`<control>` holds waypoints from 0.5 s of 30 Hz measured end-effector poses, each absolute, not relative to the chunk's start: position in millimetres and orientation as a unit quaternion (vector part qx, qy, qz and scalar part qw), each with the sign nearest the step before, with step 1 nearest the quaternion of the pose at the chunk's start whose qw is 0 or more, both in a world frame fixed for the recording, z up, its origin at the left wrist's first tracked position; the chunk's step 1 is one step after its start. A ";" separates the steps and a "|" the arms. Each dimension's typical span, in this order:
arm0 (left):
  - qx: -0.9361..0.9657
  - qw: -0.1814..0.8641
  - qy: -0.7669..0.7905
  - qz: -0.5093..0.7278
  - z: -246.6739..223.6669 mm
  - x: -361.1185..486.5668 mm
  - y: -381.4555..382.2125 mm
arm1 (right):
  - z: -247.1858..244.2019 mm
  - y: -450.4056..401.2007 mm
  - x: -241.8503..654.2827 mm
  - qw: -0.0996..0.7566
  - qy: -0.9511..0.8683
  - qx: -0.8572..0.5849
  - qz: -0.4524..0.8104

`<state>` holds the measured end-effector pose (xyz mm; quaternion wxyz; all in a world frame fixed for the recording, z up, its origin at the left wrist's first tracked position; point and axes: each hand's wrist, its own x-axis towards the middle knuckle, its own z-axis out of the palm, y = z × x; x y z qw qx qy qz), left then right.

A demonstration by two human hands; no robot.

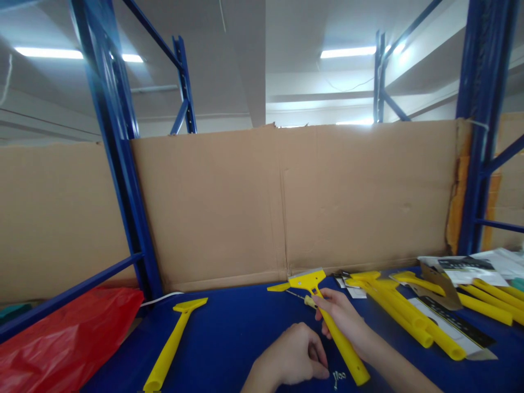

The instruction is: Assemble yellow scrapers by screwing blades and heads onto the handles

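My right hand (341,311) is closed round the neck of a yellow scraper (339,341), whose wide head carries a metal blade and points away from me. A screwdriver (309,301) with a pale handle and thin shaft sticks out to the left from under the same fingers. Behind the scraper's head, a flat yellow piece (279,287) juts to the left. My left hand (292,355) is low over the blue table with its fingers curled together; what they pinch, if anything, is hidden. Close to its fingertips lie several small screws and nuts (338,376).
Another yellow scraper (174,341) lies at the left on the blue table (229,327). Several yellow handles (393,311) are piled at the right by an open cardboard box (440,284) and printed packaging. A red plastic bag (82,333), blue rack posts and a cardboard wall (229,213) border the table.
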<state>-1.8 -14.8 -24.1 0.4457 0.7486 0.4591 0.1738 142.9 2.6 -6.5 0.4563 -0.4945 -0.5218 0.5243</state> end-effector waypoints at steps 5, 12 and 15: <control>0.688 0.482 0.448 0.306 -22.7 -4.2 -6.4 | -8.1 4.1 141.9 0.447 -0.535 -0.499 0.514; 0.602 0.335 0.450 0.568 -13.7 -17.6 12.1 | -12.2 4.6 138.2 0.406 -0.633 -0.517 0.408; 0.590 0.291 0.441 0.611 -11.2 -22.1 15.6 | -9.0 -2.7 137.3 0.385 -0.696 -0.518 0.315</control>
